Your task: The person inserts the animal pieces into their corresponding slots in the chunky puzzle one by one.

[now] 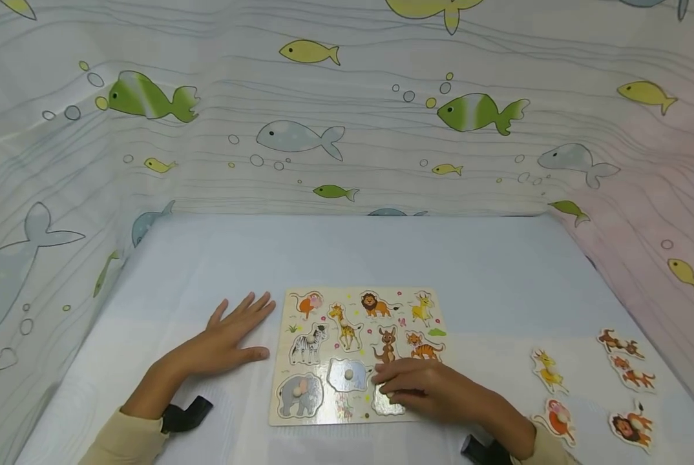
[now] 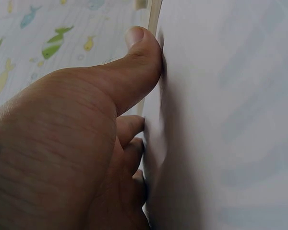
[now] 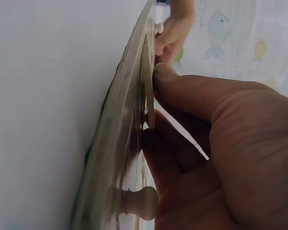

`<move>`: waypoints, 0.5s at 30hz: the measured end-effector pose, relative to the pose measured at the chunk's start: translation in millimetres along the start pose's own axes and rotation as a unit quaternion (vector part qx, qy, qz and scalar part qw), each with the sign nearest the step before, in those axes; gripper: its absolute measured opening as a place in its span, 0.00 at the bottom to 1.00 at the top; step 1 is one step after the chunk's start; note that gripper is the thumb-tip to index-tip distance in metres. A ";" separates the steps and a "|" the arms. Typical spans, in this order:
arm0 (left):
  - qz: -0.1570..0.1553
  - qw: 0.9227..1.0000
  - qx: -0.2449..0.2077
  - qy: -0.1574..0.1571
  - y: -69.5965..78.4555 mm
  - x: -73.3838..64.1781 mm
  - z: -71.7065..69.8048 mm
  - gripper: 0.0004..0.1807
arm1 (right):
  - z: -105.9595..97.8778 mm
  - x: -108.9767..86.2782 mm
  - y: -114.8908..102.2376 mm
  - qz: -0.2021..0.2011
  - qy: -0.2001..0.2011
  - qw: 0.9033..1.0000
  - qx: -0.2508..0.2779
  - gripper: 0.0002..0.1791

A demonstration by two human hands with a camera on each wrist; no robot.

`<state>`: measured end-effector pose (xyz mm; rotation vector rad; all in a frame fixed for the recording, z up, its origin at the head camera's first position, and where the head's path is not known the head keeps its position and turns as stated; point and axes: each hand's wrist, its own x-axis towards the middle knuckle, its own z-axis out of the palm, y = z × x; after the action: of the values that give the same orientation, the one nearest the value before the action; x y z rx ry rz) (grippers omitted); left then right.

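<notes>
A wooden animal puzzle board lies on the white table. My right hand is over its lower right corner, thumb and fingers pinching a thin puzzle piece. The piece stands tilted against the board in the right wrist view; glare and fingers hide its picture. Knobbed elephant, zebra and giraffe pieces sit in the board, along with a grey, glare-covered piece. My left hand rests on the table left of the board, fingers spread, holding nothing.
Several loose pieces lie to the right: a yellow horned animal, a monkey, a kangaroo, a tiger and a lion. A fish-patterned curtain surrounds the table's back and sides.
</notes>
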<state>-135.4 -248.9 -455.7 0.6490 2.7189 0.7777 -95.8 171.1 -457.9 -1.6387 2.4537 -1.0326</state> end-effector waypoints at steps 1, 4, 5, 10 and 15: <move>0.003 1.000 0.001 0.001 0.1 0.6 -0.4 0.49 | -0.1 0.3 0.1 0.001 0.000 1.000 0.000 0.13; 0.002 1.000 -0.001 -0.003 0.7 1.1 -1.9 0.49 | 0.4 1.0 0.5 0.009 -0.005 1.000 0.004 0.14; 0.001 1.000 -0.001 -0.004 0.9 0.7 -2.4 0.49 | 0.6 1.4 0.5 0.014 -0.007 1.000 0.007 0.14; 0.000 1.000 0.000 -0.002 1.7 0.1 -3.5 0.49 | 1.7 2.2 2.2 0.015 -0.013 1.000 0.007 0.15; -0.001 1.000 0.001 -0.001 1.7 0.0 -2.4 0.49 | 0.9 1.4 3.0 0.012 -0.015 1.000 0.010 0.15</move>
<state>-135.6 -248.7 -452.8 0.6480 2.7180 0.7749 -98.6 170.2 -459.6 -1.6040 2.4296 -1.0197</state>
